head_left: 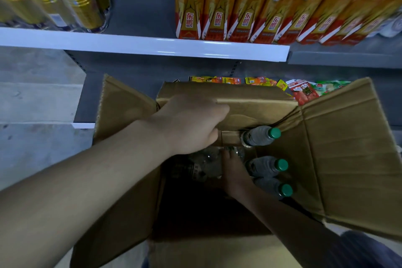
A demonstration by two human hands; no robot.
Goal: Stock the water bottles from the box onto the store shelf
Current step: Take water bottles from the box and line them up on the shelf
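An open brown cardboard box (339,159) stands on the floor below the shelf. Three clear water bottles with green caps stand along its right inside wall: one at the back (260,136), one in the middle (267,166), one nearest me (275,188). My left hand (191,124) grips the far flap of the box, fingers curled over its edge. My right hand (233,172) reaches down into the dark inside, resting on clear bottles (206,159) lying at the bottom; its grip is hard to make out.
The white-edged shelf (152,47) above holds gold cans (80,4) at left and a row of orange-labelled bottles (239,6) at right, with a bare grey gap (141,4) between. Snack packets (304,89) lie on the lower shelf behind the box.
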